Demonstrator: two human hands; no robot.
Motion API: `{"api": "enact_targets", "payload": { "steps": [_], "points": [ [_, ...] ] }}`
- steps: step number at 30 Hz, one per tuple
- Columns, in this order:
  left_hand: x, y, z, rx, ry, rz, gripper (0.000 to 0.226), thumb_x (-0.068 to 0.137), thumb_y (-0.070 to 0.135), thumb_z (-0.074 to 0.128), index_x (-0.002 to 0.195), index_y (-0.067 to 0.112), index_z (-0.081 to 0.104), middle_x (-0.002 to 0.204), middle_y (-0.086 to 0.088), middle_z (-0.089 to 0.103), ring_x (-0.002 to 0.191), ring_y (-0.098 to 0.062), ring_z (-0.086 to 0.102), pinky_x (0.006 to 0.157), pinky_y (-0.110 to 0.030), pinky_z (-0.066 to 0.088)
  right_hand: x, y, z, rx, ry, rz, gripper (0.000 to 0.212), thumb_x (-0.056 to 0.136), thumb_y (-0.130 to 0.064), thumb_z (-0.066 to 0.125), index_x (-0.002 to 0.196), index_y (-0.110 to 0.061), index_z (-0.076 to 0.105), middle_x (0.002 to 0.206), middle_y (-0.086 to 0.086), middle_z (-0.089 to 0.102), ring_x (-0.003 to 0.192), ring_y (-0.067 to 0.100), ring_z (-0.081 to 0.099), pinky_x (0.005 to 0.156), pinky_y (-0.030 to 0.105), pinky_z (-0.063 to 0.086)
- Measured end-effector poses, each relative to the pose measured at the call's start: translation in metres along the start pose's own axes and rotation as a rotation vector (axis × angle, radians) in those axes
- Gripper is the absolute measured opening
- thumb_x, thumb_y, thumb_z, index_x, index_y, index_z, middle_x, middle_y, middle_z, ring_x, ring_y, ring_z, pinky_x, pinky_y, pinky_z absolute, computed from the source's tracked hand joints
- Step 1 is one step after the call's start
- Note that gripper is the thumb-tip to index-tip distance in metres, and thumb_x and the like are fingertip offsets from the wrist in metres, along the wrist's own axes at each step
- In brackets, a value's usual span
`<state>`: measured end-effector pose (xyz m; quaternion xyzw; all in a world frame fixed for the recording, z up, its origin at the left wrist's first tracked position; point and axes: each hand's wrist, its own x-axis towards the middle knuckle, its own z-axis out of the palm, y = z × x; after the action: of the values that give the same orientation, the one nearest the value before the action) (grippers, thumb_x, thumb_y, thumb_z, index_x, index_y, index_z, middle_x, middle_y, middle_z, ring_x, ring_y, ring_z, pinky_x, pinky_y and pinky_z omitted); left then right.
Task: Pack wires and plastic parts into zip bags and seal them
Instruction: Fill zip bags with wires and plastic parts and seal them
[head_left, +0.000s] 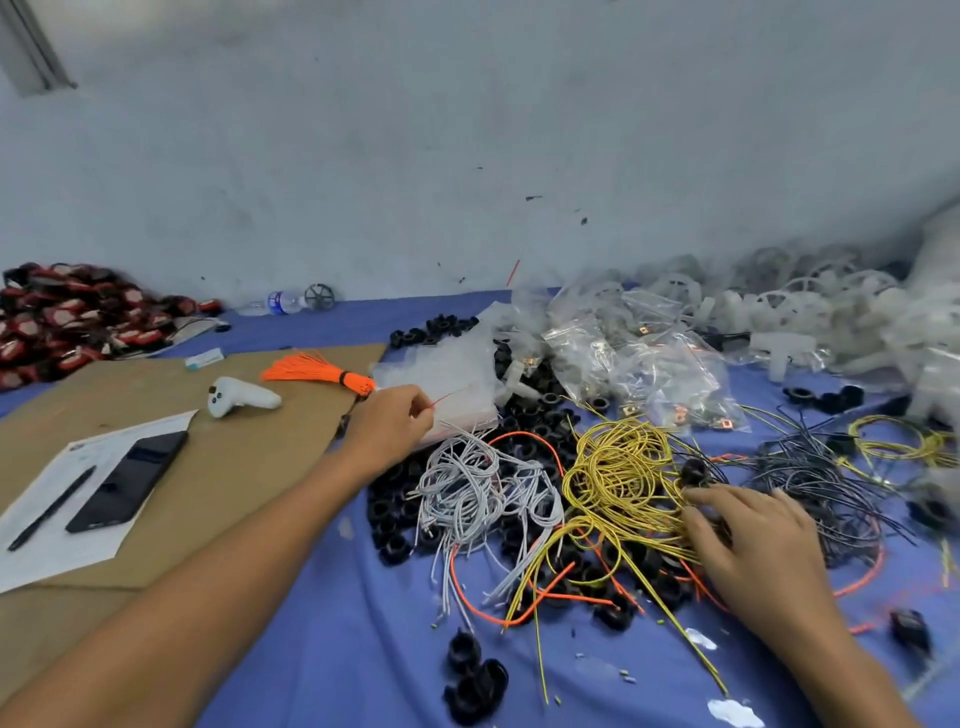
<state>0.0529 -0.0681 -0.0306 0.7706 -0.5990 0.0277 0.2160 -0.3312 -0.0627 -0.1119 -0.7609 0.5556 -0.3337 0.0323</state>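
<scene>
So the left hand (389, 428) has a narrow pinch grip on one thin red wire (448, 398), held just over the stack of empty zip bags (441, 374) in the middle of the frame. The right hand (753, 545) is at lower right with its fingers curled into the yellow wires (618, 467), so its grip looks closed on a bunch of them. A black plastic part (693, 472) sits right at its fingertips. My worry is that the yellow tangle is laced through the white wires (467, 488) and lies on top of the black rings (540, 415), so a pull probably drags half the pile along and scatters rings across the blue cloth (322, 623). The red wire is so thin it could slip out of the pinch too. What's under the right palm is hidden. The filled bags (649, 364) and the white parts (831, 312) at upper right are too blurry to tell whether anything's sealed.
</scene>
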Motion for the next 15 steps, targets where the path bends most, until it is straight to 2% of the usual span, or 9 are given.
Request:
{"api": "enact_targets", "payload": {
  "steps": [2,4,5,7,9,11,13,15],
  "points": [
    [-0.011,0.015,-0.004,-0.206,-0.008,-0.056,0.004,0.086,0.024,0.068,0.086,0.021,0.071,0.084,0.008,0.072,0.081,-0.011,0.066,0.076,-0.032,0.052,0.001,0.001,-0.001,0.015,0.057,0.003,0.008,0.086,-0.025,0.071,0.092,-0.022,0.075,0.101,0.0,0.073,0.098,0.028,0.067,0.102,0.05,0.038],
    [-0.026,0.036,-0.007,-0.44,-0.034,-0.116,0.004,0.083,0.021,0.074,0.082,0.02,0.07,0.079,0.005,0.072,0.077,-0.012,0.067,0.072,-0.029,0.052,0.003,0.0,-0.003,0.053,0.114,0.011,0.02,0.083,-0.033,0.063,0.092,-0.021,0.077,0.108,0.006,0.069,0.102,0.032,0.063,0.099,0.048,0.039],
    [-0.036,0.048,-0.007,-0.537,-0.044,-0.14,0.005,0.083,0.02,0.074,0.081,0.02,0.069,0.079,0.003,0.072,0.075,-0.013,0.067,0.071,-0.028,0.053,0.003,-0.001,-0.007,0.108,0.162,0.001,0.022,0.081,-0.034,0.063,0.092,-0.021,0.077,0.112,0.007,0.067,0.106,0.031,0.06,0.099,0.045,0.039],
    [-0.057,0.074,-0.005,-0.7,-0.067,-0.159,0.007,0.084,0.018,0.073,0.083,0.019,0.067,0.079,0.002,0.072,0.072,-0.013,0.066,0.067,-0.028,0.053,0.003,-0.01,-0.016,0.311,0.228,-0.028,0.012,0.084,-0.032,0.066,0.09,-0.026,0.074,0.109,0.001,0.065,0.104,0.023,0.058,0.096,0.034,0.04],
    [-0.082,0.104,0.005,-0.817,-0.128,-0.113,0.011,0.084,0.014,0.074,0.089,0.02,0.066,0.081,0.001,0.073,0.071,-0.01,0.066,0.063,-0.024,0.053,-0.001,-0.026,-0.022,0.61,0.12,0.007,0.003,0.086,-0.034,0.071,0.084,-0.033,0.07,0.088,-0.01,0.067,0.084,0.009,0.062,0.079,0.029,0.047],
    [-0.108,0.135,0.019,-0.878,-0.218,-0.068,0.021,0.082,0.01,0.075,0.096,0.023,0.065,0.083,0.0,0.073,0.069,-0.008,0.065,0.063,-0.02,0.052,-0.005,-0.045,-0.022,0.841,-0.077,0.082,0.011,0.082,-0.042,0.073,0.082,-0.032,0.07,0.072,-0.009,0.067,0.066,0.006,0.06,0.064,0.031,0.048],
    [-0.129,0.162,0.033,-0.925,-0.308,-0.046,0.027,0.078,0.004,0.071,0.097,0.022,0.065,0.082,-0.004,0.072,0.066,-0.011,0.062,0.06,-0.024,0.051,-0.011,-0.054,-0.019,0.912,-0.122,0.086,0.021,0.077,-0.047,0.074,0.085,-0.03,0.065,0.072,-0.008,0.068,0.064,0.007,0.061,0.062,0.026,0.049],
    [-0.14,0.177,0.041,-0.938,-0.359,-0.025,0.024,0.076,0.004,0.068,0.095,0.02,0.065,0.076,-0.006,0.07,0.062,-0.017,0.062,0.057,-0.032,0.051,-0.013,-0.053,-0.017,0.89,-0.081,0.078,0.025,0.08,-0.041,0.074,0.086,-0.029,0.054,0.072,-0.008,0.068,0.064,0.007,0.063,0.061,0.021,0.048]
  ]
}}
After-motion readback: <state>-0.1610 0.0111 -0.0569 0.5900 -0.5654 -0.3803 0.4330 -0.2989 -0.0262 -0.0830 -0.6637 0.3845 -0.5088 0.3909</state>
